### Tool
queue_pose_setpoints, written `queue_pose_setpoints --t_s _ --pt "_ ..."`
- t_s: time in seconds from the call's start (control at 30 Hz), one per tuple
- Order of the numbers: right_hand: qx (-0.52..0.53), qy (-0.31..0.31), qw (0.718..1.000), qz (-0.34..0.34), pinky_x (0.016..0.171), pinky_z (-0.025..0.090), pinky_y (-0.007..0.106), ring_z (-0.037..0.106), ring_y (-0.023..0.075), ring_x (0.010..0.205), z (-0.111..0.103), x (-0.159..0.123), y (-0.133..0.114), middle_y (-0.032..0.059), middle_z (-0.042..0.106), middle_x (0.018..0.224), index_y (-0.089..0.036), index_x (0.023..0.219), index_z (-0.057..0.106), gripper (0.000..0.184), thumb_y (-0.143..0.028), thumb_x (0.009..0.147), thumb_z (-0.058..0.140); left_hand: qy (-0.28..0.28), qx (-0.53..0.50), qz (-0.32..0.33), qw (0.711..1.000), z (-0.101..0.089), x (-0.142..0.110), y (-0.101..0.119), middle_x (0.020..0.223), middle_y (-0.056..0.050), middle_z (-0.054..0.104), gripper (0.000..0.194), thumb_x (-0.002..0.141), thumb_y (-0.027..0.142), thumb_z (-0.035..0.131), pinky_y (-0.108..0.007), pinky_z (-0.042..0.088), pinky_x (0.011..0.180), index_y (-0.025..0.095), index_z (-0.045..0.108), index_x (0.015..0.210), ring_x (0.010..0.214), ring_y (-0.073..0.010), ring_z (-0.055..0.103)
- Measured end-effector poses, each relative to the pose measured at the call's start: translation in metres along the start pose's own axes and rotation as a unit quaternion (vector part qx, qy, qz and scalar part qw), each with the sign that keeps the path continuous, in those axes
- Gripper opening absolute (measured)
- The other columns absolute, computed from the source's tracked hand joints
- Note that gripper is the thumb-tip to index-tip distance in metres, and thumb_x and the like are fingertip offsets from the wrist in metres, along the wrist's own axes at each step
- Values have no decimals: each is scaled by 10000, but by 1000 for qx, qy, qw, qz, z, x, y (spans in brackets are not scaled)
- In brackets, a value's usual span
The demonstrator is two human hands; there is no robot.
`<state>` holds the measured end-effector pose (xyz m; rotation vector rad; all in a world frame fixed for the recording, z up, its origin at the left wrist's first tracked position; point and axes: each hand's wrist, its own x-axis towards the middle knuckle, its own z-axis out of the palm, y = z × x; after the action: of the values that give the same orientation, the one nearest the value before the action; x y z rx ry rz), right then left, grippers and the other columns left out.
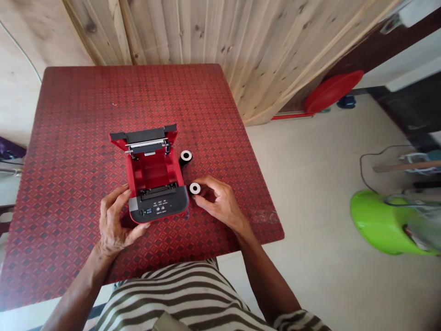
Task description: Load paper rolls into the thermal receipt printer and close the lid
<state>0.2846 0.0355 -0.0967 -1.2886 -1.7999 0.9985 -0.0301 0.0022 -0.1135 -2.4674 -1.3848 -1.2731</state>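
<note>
A red and black receipt printer point(160, 209) sits on the table with its lid point(146, 136) raised, showing a red paper bay inside. My left hand point(115, 218) is closed on the printer's front left corner, fingers along its side and thumb at the front edge. To the right of the printer, my right hand point(218, 200) holds a small paper roll point(195, 188) between thumb and fingers; its white ring-shaped end faces up. A second paper roll point(186, 156) stands just behind it, beside the printer's right side. The bay's floor is partly shaded.
The table point(86, 101) has a red patterned top, and a wooden plank wall point(206, 32) rises behind it. On the floor to the right are a green plastic tub point(372, 223), a cable and a red round object point(334, 92).
</note>
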Motion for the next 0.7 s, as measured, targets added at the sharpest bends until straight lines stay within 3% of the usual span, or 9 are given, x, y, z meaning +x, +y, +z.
queue_pose_setpoints --t_s 0.2,0.53,0.6,0.7 --pt "-31 62 997 30 761 578 309 715 161 811 -13 5 14 37 786 1023 -210 1110 738 219 -239 894 716 3 -5 -3 1000 2 1 0 1319 -187 674 834 924 572 755 -449 606 979 160 470 1591 1195 -316 670" --pt "-33 1 999 -17 812 608 337 744 177 845 9 11 10 38 800 998 -215 1108 732 205 -219 906 693 -1 0 -7 1000 1 1 1 1323 -200 673 830 942 613 717 -457 619 965 151 468 1586 1190 -318 677" --pt "-3 -17 1000 -7 815 614 342 749 173 849 7 9 10 46 800 1035 -214 1148 733 236 -259 916 721 -2 0 -8 1000 1 0 0 1327 -199 672 831 938 616 721 -458 619 962 153 472 1582 1185 -319 680" --pt "82 -48 995 42 736 610 322 755 173 814 -9 11 15 45 798 1035 -227 1261 732 429 -405 880 820 -6 1 -10 1000 1 0 0 1332 -178 677 834 919 615 747 -462 623 966 191 471 1582 1185 -317 689"
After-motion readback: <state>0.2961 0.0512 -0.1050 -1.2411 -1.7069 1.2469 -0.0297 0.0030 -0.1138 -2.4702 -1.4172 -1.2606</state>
